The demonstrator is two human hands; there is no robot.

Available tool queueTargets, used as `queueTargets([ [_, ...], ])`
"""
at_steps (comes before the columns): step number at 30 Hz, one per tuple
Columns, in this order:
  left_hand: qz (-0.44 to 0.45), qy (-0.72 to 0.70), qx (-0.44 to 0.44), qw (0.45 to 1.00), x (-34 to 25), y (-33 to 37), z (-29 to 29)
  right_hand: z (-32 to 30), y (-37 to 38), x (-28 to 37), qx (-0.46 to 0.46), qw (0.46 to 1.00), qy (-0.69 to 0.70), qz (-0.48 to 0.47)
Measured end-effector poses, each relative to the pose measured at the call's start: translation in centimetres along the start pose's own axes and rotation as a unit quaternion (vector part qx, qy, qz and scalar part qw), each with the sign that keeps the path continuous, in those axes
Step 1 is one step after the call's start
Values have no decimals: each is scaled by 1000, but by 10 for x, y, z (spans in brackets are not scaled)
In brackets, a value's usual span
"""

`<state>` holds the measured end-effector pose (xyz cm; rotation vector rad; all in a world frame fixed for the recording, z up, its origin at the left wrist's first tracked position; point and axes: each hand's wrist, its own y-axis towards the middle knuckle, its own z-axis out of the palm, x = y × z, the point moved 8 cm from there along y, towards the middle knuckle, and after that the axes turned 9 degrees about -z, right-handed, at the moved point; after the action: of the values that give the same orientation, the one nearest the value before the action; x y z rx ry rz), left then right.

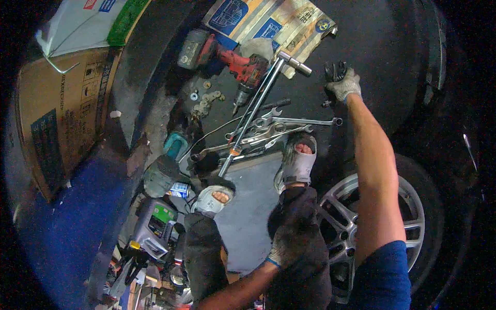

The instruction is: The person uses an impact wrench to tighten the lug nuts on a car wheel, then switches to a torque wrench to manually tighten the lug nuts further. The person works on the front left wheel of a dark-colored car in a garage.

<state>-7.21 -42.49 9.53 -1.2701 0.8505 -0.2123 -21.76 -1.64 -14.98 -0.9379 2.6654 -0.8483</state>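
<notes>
My right hand (345, 86), in a pale work glove, reaches far out over the dark floor at the upper right. Its fingers close around a black part (337, 71) whose kind I cannot make out; a small dark piece (326, 104) lies just below. My left hand (285, 247), also gloved, rests flat against my right trouser leg near the knee, holding nothing that I can see. Between my feet and the far side lie several wrenches (274, 129). A long chrome breaker bar with a socket (256, 103) stretches across them, beside a red and black cordless impact driver (245, 67).
A car wheel (413, 206) stands under my right arm. A flat grey board (243, 217) lies between my legs. Farther off is a printed, flattened carton (268, 31). Left are a cardboard box (67, 113), a teal power tool (168, 163) and a grey jug (155, 227).
</notes>
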Motion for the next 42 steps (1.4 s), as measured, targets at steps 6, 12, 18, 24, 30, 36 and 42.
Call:
queueTargets([
  [6,36,37,34,998,-24,5,-5,-5,-77,48,-26,991,111,-68],
  [12,107,107,3,988,-8,6,7,38,-162,170,147,941,281,-118],
  [18,22,66,166,984,44,-3,52,50,-192,275,144,947,139,-250],
  [24,-17,-75,102,992,25,-5,43,65,-204,287,144,934,-14,-326],
  [30,1,10,101,995,37,24,65,31,-191,239,102,899,109,-412],
  [36,24,189,131,973,19,4,82,-65,-5,96,-138,987,46,-73],
  [42,-135,10,199,971,13,9,67,-60,91,93,-131,978,20,-162],
])
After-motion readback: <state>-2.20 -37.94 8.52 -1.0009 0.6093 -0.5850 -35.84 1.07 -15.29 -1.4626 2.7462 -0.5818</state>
